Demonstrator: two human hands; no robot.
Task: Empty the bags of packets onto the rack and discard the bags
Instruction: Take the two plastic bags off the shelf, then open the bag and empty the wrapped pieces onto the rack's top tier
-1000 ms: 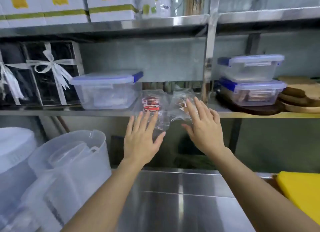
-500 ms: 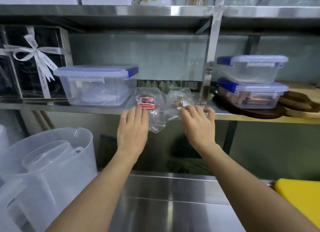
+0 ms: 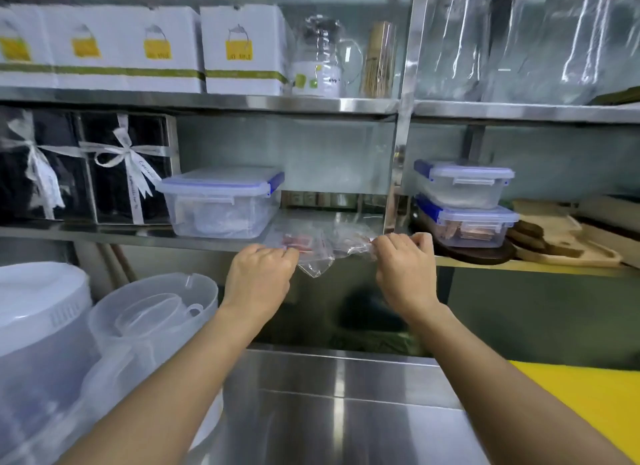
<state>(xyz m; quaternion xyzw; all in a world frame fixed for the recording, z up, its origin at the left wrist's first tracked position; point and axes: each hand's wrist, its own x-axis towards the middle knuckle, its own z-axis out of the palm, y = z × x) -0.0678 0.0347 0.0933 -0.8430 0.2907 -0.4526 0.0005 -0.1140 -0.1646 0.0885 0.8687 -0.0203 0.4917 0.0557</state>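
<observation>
Now our left hand (image 3: 259, 277) pinches the left bag (image 3: 313, 262) at the shelf (image 3: 207, 243) edge. Our right hand (image 3: 405, 270) grips the right bag (image 3: 349, 239).

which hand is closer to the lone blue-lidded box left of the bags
Left. The left hand sits just below and right of the box; the right hand is farther right, beyond the bags.

Bare left grip (image 3: 258, 279), bare right grip (image 3: 406, 274), bare forearms (image 3: 166, 388)
</observation>
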